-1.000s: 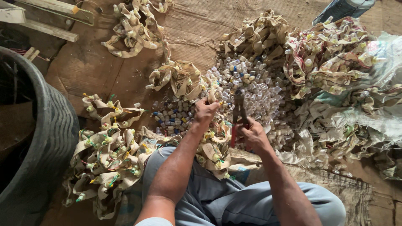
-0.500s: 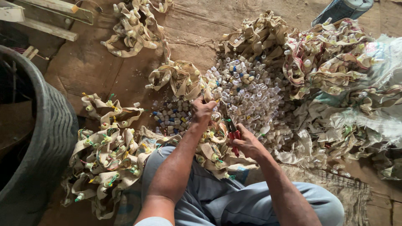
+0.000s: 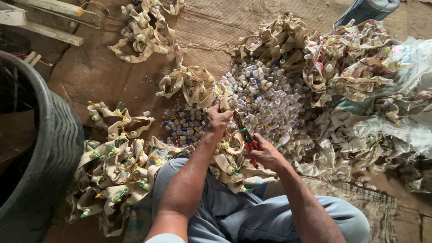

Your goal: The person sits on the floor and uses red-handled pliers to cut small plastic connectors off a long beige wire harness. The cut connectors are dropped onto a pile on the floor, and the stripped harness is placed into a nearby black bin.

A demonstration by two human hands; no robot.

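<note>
A tan cloth strip [image 3: 227, 155] studded with small caps is gripped by the left hand [image 3: 218, 120], whose fingers are closed tight around its upper end. Red-handled cutters [image 3: 246, 137] are held in the right hand [image 3: 266, 155], the fingers wrapped around the handles; the blades point up toward the left hand and meet the strip just beside it. Whether the blades are shut cannot be told. The strip hangs down between both hands onto the lap. Beyond the hands, a heap of small loose caps [image 3: 270, 96] is spread on the floor. Well to the left of the left hand, a pile of strips [image 3: 114, 173] is seen beside a dark round tub [image 3: 54, 148]. More tangled strips [image 3: 360, 76] are heaped to the right of the right hand.
</note>
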